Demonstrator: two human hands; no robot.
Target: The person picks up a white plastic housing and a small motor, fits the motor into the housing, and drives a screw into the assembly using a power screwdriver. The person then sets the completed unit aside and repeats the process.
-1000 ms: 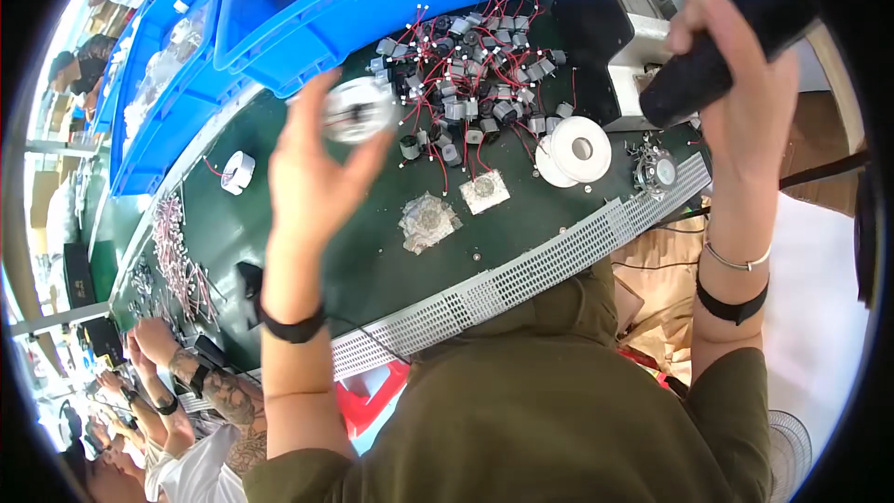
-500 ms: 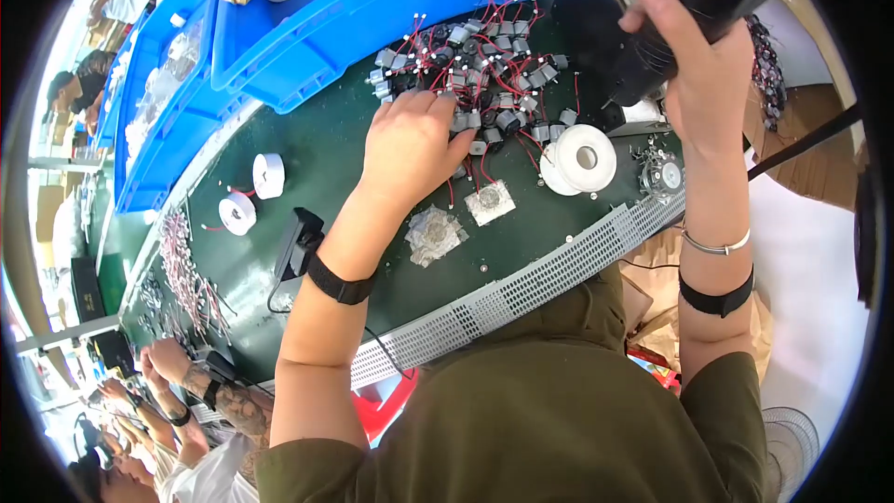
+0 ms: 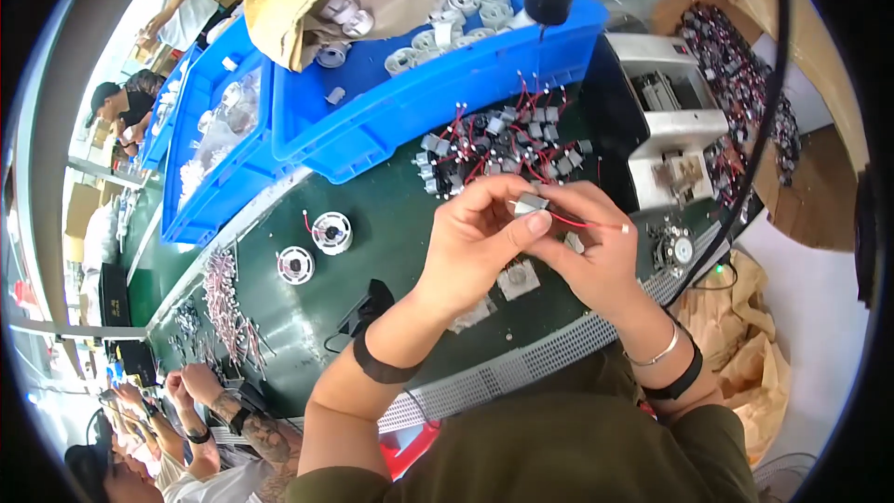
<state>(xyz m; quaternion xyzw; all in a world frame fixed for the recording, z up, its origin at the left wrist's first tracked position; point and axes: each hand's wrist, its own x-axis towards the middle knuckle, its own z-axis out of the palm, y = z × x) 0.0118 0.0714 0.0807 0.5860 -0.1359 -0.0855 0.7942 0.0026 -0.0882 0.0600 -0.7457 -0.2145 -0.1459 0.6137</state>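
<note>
Both of my hands are pinching one small grey motor (image 3: 532, 204), left hand (image 3: 480, 240) and right hand (image 3: 589, 251) gripping opposite sides, its red lead (image 3: 587, 223) trailing rightward.

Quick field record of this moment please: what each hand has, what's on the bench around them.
left hand: pinches a small grey part with red wires
right hand: grips the same part from the other side
red wire: sticks out to the right past the fingers
pile of like parts: on the green bench, behind the hands
white spools: two, to the left
blue bins: behind the bench
</note>
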